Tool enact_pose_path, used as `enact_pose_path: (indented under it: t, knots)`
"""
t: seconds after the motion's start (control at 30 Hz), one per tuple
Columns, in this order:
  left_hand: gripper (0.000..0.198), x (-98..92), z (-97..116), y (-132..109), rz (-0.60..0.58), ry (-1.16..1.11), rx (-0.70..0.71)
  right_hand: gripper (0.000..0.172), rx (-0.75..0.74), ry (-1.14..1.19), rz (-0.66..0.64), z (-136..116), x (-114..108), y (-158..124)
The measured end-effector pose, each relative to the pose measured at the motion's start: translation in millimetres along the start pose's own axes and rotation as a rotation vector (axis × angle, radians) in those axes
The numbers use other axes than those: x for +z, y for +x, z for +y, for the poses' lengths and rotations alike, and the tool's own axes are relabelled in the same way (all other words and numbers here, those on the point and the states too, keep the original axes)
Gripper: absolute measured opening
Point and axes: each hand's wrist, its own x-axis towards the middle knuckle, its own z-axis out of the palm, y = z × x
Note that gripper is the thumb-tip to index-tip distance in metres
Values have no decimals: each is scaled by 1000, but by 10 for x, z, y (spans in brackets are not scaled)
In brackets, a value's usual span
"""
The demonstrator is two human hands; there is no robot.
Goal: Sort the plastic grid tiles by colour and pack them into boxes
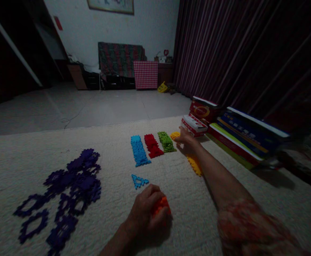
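My left hand rests on the cream carpet, fingers closed round a small stack of orange plastic pieces. My right hand reaches forward and lies on the far end of a row of yellow pieces, fingers bent on them. Beside it lie rows of green pieces, red pieces and blue pieces. A single blue triangle piece lies just ahead of my left hand.
Several purple gear-shaped pieces are spread on the carpet at the left. Boxes and books are stacked along the dark curtain at the right. Beyond the carpet edge is tiled floor with furniture at the far wall.
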Motion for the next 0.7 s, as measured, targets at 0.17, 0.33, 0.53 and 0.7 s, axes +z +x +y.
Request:
enact_pose_path:
  t: [0.17,0.33,0.53,0.7]
  knots:
    - [22,8,-46,-8,29,1,61,69,48,-5,-37,122,-350,-391]
    - [23,-5,-23,-19,-1,37,11,75,86,25,-115,242,-476,-973]
    - [17,-46,32,10,-15,-10,-6,85,68,39,-206,278,-413,-1449]
    - [14,-45,21,16,-16,-6,-2,85,23,-53,-226,280,-309,-1470]
